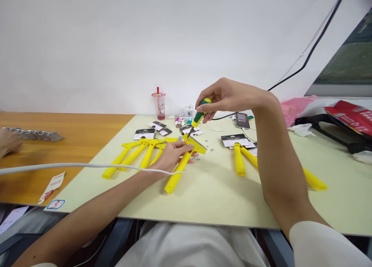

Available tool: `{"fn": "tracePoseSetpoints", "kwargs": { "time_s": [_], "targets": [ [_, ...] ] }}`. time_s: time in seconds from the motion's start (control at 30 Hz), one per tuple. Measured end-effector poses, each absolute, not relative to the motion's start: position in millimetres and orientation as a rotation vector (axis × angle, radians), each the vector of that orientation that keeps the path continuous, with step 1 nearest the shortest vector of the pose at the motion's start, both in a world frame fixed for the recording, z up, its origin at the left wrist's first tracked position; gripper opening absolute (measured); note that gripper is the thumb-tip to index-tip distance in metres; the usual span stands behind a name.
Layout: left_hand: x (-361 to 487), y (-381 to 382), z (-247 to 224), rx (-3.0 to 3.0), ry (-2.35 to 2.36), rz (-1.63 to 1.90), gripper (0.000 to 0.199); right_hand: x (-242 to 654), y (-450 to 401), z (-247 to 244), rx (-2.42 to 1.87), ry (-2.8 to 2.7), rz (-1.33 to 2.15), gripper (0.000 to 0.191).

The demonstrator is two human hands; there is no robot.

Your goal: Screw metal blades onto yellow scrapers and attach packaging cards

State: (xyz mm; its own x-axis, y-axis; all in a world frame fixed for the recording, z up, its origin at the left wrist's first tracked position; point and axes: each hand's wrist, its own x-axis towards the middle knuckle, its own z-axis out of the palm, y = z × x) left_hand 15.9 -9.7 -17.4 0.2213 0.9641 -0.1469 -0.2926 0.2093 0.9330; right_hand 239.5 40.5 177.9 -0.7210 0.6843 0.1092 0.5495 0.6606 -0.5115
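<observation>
My left hand (171,155) grips a yellow scraper (178,174) near its wide head, its handle slanting down toward the front edge. In my right hand (222,98) is a screwdriver (199,114) with a green and yellow handle, held tilted above the scraper. The screwdriver's tip meets the scraper's head. Several yellow scrapers (126,157) lie side by side to the left of my left hand. Small metal parts (211,149) are scattered just right of the scraper head. More yellow handles (239,160) rest at the right, partly behind my right forearm.
Black and white cards (144,134) lie behind the scrapers. A cup with a red straw (161,106) and a phone (242,120) stand or lie farther back. A white cable (87,165) crosses my left forearm. At the far left, another person's hand (10,142) is beside metal pieces (43,135).
</observation>
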Motion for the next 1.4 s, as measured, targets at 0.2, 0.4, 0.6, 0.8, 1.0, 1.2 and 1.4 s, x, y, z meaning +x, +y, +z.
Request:
{"fn": "tracePoseSetpoints", "kwargs": {
  "time_s": [0.2, 0.4, 0.6, 0.8, 1.0, 1.2, 1.4],
  "targets": [
    [15.6, -9.3, -18.9, 0.945, 0.906, 1.068, 0.025, 238.9, 39.2, 179.5, -1.001, -2.596, 0.673, 0.036],
    [15.9, -11.0, -16.9, 0.955, 0.909, 1.062, 0.026, 238.2, 39.3, 179.4, -0.994, -2.600, 0.699, 0.037],
    [16.4, -13.1, -13.9, 0.937, 0.905, 1.065, 0.019, 240.6, 40.5, 179.2, -0.929, -2.629, 0.714, 0.031],
    [14.7, -11.2, -16.9, 0.901, 0.856, 1.061, 0.018, 242.7, 42.0, 179.9, -0.917, -2.671, 0.666, 0.033],
    [12.5, -9.4, -20.5, 0.886, 0.816, 1.069, 0.013, 244.3, 41.7, 180.1, -0.945, -2.698, 0.633, 0.033],
    [12.4, -8.8, -20.7, 0.886, 0.825, 1.053, 0.016, 244.3, 38.8, 182.2, -1.019, -2.681, 0.596, 0.042],
    [14.0, -10.4, -19.4, 0.885, 0.819, 1.062, 0.020, 242.5, 39.8, 181.4, -0.967, -2.703, 0.619, 0.038]
  ]
}}
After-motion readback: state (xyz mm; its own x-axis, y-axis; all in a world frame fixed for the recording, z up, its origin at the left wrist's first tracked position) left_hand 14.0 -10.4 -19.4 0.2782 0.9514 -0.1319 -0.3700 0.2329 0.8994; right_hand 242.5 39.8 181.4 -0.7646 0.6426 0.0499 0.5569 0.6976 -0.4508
